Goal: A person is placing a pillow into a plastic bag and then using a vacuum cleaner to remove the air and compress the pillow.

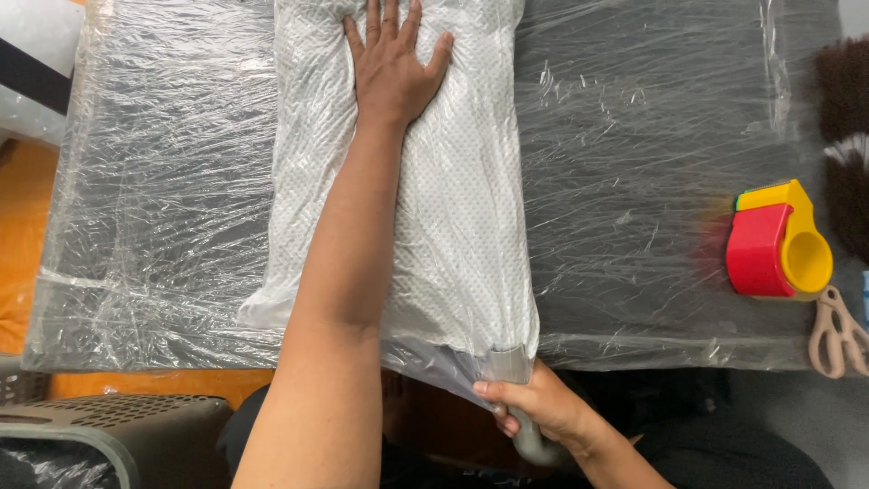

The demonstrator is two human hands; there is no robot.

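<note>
Left hand: the left hand (391,68) lies flat, fingers spread wide, pressing down on the far end of the pillow (425,208); it holds nothing.
Right hand: the right hand (534,403) is closed around a grey hose (525,439), at the near edge of the worktop (652,181), pinching the bag's mouth against the nozzle.
Pillow: white, dotted cover, sealed in a clear bag (434,362); it runs lengthwise from the right hand away to the left hand, under the left forearm.
Bag mouth: bunched around the nozzle just above the right thumb; how tight the seal is cannot be told.
Worktop: dark, wrapped in crinkled clear film, spreading out on both sides of the arms.
Right of the right hand: a red and yellow tape dispenser (777,240), well apart, with beige scissors (837,330) just beside it and a brown brush (846,136) beyond.
Left of the left arm: a grey basket (118,439), low and off the worktop.
Risk, seal: if the right grip loosens, the film could slip off the nozzle, in my judgement.
Risk, film: hard pressing with the spread hand could split the thin bag at a crease.
Risk, slide: the slick film underneath could let the pillow skid away from the hose.
</note>
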